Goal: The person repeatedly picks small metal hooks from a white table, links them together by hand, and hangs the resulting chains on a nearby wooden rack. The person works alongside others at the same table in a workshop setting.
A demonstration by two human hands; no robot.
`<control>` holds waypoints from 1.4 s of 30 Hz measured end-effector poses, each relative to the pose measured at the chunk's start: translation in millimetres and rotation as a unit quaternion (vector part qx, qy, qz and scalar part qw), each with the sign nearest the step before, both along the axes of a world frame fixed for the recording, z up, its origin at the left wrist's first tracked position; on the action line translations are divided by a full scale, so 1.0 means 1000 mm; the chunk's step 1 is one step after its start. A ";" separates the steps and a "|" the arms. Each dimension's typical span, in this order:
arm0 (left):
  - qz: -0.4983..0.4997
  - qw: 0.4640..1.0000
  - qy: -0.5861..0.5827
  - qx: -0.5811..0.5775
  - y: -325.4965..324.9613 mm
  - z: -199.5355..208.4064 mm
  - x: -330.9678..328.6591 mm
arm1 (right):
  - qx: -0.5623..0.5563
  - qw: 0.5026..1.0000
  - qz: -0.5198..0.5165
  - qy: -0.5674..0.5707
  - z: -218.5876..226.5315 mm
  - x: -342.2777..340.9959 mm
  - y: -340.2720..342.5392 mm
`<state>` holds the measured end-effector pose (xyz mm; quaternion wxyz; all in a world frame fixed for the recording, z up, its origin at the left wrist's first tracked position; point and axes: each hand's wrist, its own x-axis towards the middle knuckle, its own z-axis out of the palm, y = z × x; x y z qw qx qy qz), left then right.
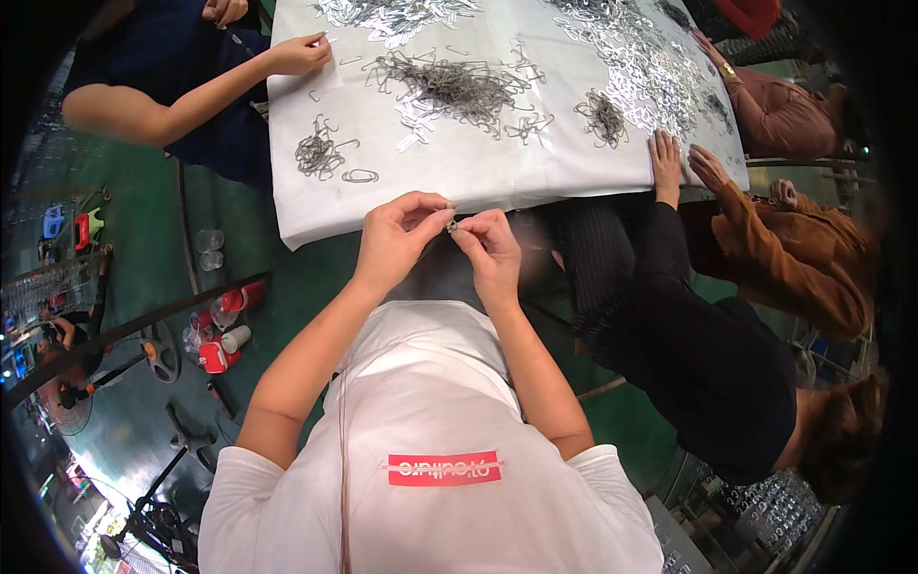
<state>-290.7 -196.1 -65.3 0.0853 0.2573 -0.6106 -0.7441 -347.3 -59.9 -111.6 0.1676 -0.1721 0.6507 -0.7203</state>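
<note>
Just off the near edge of a white-covered table (pixel 402 187), my two hands meet at fingertip level. My left hand (pixel 390 241) is closed in a pinch, thumb against index finger. Facing it, my right hand (pixel 493 256) also pinches. Between both sets of fingertips is a small metal piece (pixel 452 226), mostly covered and too small to make out its kind. On the tabletop beyond lie a small heap of dark bent-wire hooks (pixel 317 155) at the left, a larger heap of such wire pieces (pixel 459 91) in the middle, and many shiny silvery clips (pixel 650 81) toward the right.
A co-worker's hand (pixel 298 55) works at the table's left edge. On the right, a person in black (pixel 669 354) sits close beside me, with others beyond. Red-and-white containers (pixel 218 356) and a fan (pixel 161 354) stand on the green floor at left.
</note>
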 end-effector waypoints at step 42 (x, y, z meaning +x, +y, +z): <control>0.021 0.981 0.078 -0.178 0.026 -0.022 0.001 | 0.543 0.713 0.148 0.418 -0.055 -0.262 0.018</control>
